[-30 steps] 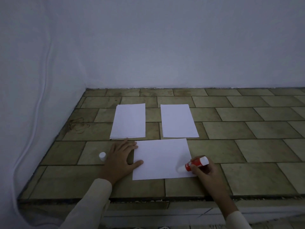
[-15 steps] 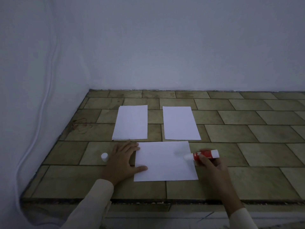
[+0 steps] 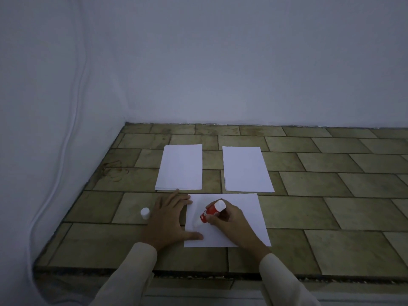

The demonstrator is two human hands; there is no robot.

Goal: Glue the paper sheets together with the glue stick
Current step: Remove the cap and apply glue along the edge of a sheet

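Gluing under way, judged early: right hand wrapped round uncapped red glue stick, tip down on near paper sheet. Left hand flat, fingers spread, pinning sheet's left edge. Still unjoined: two stacks beyond. Cap upright on tiled surface, clear of work.

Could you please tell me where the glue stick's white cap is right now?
In the head view, the cap stands on the tiled surface at the lower left, just left of the left hand.
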